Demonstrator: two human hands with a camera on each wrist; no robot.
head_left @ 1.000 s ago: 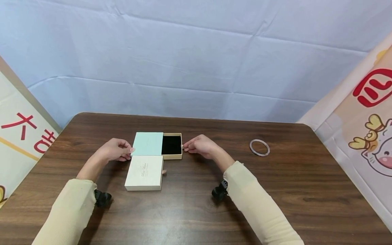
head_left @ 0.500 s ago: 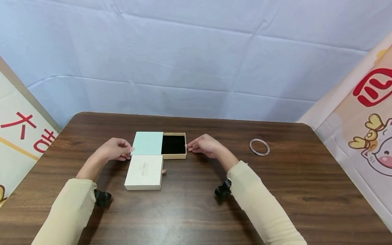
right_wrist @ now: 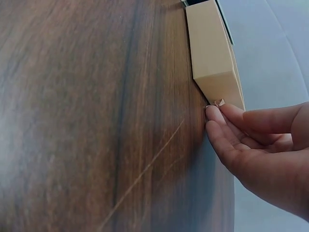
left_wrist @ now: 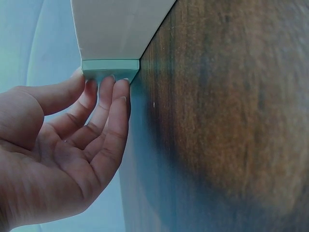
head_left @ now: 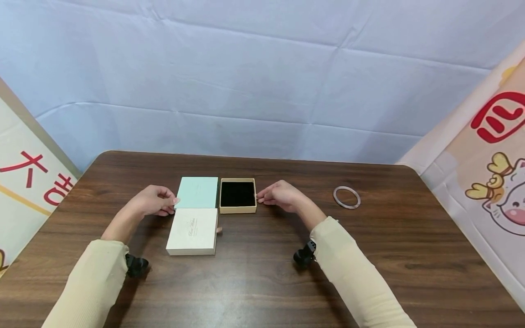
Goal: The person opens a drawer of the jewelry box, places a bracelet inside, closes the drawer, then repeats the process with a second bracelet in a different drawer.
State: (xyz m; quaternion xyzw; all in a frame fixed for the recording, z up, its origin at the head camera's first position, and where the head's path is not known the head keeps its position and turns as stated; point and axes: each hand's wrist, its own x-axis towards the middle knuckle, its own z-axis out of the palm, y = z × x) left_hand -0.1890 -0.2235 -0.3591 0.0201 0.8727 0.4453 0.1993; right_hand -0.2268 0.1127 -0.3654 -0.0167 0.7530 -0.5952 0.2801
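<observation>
My left hand (head_left: 155,200) holds the left end of a mint-green box sleeve (head_left: 198,192), its thumb on the top edge and fingers against the end. In the left wrist view the sleeve's green end (left_wrist: 110,65) shows at the fingertips. To the sleeve's right lies its cream drawer (head_left: 238,210) with a black lining, all four walls in view. My right hand (head_left: 283,196) pinches the small ribbon pull (right_wrist: 220,102) on the drawer's right end. A white box (head_left: 193,231) with printed lettering lies right in front of the sleeve, a ribbon tab (head_left: 219,230) on its right side.
A pale lilac bangle (head_left: 347,197) lies on the brown wooden table (head_left: 393,255), to the right of my right hand. A pale cloth (head_left: 246,82) hangs behind the table. Printed banners (head_left: 498,182) stand at both sides.
My right hand has moved to the right, drawing the drawer by its ribbon until its left wall shows beside the sleeve. The left hand, sleeve, white box and bangle have stayed in place.
</observation>
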